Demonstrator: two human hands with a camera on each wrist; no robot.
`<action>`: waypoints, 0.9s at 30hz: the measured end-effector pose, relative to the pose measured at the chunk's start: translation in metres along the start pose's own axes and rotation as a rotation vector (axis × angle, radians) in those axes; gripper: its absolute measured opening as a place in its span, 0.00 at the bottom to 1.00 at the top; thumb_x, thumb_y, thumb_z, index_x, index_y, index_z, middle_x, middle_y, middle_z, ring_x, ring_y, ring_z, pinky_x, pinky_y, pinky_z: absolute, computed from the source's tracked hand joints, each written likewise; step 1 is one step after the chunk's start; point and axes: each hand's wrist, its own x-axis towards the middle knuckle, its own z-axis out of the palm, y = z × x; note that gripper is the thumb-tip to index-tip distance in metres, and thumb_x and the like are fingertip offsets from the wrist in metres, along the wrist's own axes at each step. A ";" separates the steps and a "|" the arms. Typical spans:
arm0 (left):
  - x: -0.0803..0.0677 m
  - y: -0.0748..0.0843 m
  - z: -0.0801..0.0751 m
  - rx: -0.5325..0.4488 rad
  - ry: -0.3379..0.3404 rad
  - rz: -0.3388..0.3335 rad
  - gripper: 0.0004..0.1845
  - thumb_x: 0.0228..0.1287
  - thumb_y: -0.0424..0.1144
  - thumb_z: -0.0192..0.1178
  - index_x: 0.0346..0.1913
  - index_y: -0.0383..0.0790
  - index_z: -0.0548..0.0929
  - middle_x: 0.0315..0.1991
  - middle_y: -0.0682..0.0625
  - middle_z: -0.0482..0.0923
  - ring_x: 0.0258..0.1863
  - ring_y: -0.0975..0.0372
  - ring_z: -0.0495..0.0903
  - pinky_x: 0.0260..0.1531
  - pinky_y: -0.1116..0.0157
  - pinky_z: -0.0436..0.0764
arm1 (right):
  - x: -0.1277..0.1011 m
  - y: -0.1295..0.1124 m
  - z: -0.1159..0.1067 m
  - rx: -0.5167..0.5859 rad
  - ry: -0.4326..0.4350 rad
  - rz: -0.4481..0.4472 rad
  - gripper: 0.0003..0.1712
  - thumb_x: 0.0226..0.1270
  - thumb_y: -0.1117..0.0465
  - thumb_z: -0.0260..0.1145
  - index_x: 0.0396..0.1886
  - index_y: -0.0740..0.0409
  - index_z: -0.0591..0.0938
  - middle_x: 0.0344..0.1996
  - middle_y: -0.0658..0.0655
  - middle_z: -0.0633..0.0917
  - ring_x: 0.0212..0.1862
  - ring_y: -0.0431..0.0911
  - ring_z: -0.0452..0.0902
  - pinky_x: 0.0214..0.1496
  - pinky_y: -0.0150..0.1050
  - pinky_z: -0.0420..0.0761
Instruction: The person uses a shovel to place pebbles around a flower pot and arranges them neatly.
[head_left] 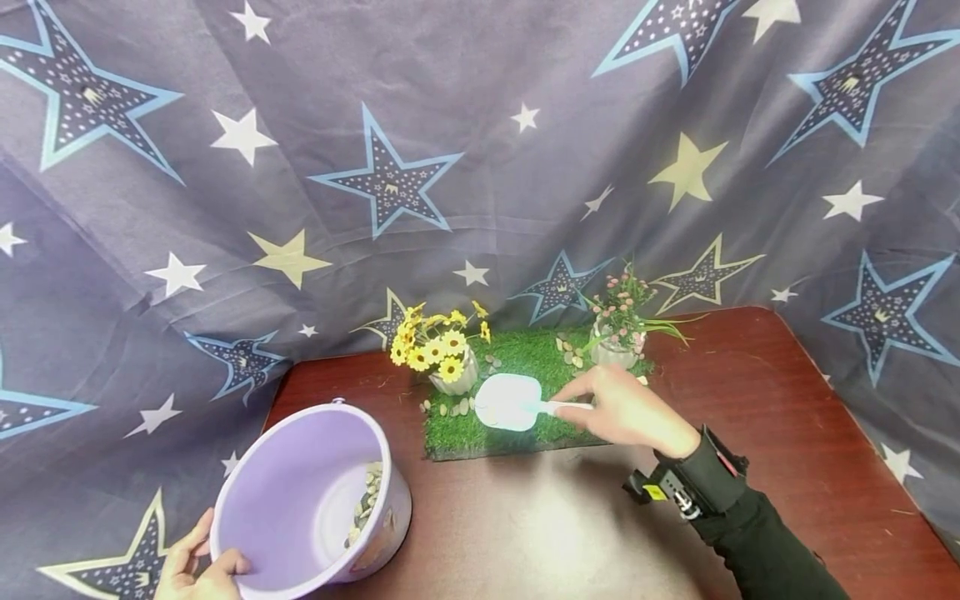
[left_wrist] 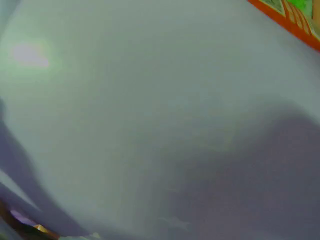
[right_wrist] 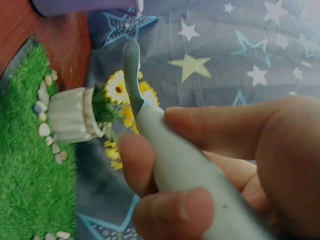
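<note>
In the head view, my right hand (head_left: 626,407) holds a pale toy shovel (head_left: 508,402) by its handle, the blade above the green turf mat (head_left: 487,442). The right wrist view shows thumb and fingers wrapped about the handle (right_wrist: 187,172). At lower left, my left hand (head_left: 201,562) grips the rim of a purple bucket (head_left: 262,483), thumb over the inside. The bucket leans, and pebbles (head_left: 367,500) lie along its right inner side. Mostly the bucket's outer wall (left_wrist: 125,125) fills the left wrist view, so the left fingers are hidden there.
A white pot of yellow flowers (head_left: 450,371) stands on the mat's left part, and a pot of pink flowers (head_left: 618,337) at its right. Pebbles (head_left: 453,408) lie near both pots. A star-patterned cloth (head_left: 480,167) hangs behind the brown table (head_left: 757,400).
</note>
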 end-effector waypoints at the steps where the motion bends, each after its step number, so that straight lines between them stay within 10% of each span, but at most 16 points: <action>1: 0.002 -0.001 -0.001 0.003 0.000 -0.007 0.45 0.30 0.10 0.49 0.48 0.54 0.91 0.21 0.70 0.83 0.22 0.81 0.80 0.21 0.83 0.78 | 0.002 0.003 0.000 0.006 0.002 0.004 0.11 0.72 0.56 0.68 0.48 0.49 0.91 0.27 0.45 0.88 0.22 0.37 0.76 0.23 0.32 0.68; 11: 0.001 0.007 0.000 0.003 0.015 -0.057 0.44 0.29 0.11 0.49 0.46 0.55 0.92 0.20 0.68 0.83 0.22 0.80 0.81 0.21 0.81 0.80 | 0.042 0.039 0.010 0.009 0.063 0.096 0.15 0.75 0.56 0.65 0.53 0.55 0.89 0.26 0.51 0.87 0.18 0.41 0.66 0.21 0.34 0.64; 19: 0.000 0.006 -0.003 0.003 -0.006 -0.076 0.43 0.31 0.11 0.48 0.42 0.60 0.90 0.20 0.69 0.83 0.22 0.80 0.81 0.22 0.81 0.80 | 0.086 0.057 0.032 -0.143 0.230 0.160 0.18 0.72 0.54 0.67 0.52 0.60 0.89 0.48 0.63 0.90 0.32 0.51 0.84 0.41 0.48 0.83; 27: 0.000 0.003 -0.003 0.015 0.008 -0.029 0.42 0.30 0.11 0.49 0.43 0.58 0.91 0.20 0.69 0.84 0.22 0.80 0.81 0.22 0.82 0.79 | 0.120 0.067 0.063 -0.284 0.340 0.222 0.14 0.70 0.54 0.68 0.47 0.55 0.91 0.40 0.61 0.92 0.36 0.58 0.86 0.36 0.52 0.85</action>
